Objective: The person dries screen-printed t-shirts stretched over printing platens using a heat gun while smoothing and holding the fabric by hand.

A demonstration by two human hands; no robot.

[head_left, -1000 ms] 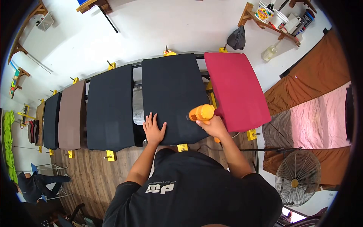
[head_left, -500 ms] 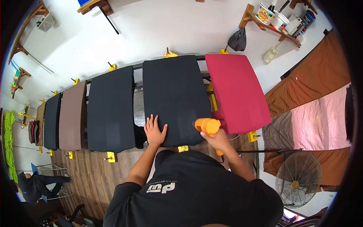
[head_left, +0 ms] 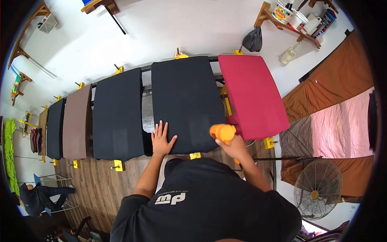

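Note:
My left hand (head_left: 161,142) lies with its fingers spread on the near left corner of a black cloth-covered board (head_left: 183,92). In my right hand (head_left: 234,149) is an orange heat gun (head_left: 222,132), held over the near right corner of that same board. Its nozzle end points left and is partly hidden by its body. Right of it stands a board covered in red cloth (head_left: 254,97), close to the gun. Another black cloth-covered board (head_left: 117,113) is on the left of my left hand.
The row continues left with a brown cloth-covered board (head_left: 77,125). Yellow brackets (head_left: 118,165) stick out along both sides. A fan (head_left: 317,191) stands at right, below hanging brown cloth (head_left: 330,76). A seated person (head_left: 36,197) is at lower left.
The heat gun has shifted slightly right and turned a little, its nozzle end less visible. My left hand stays on the black cloth. The whole view has moved slightly.

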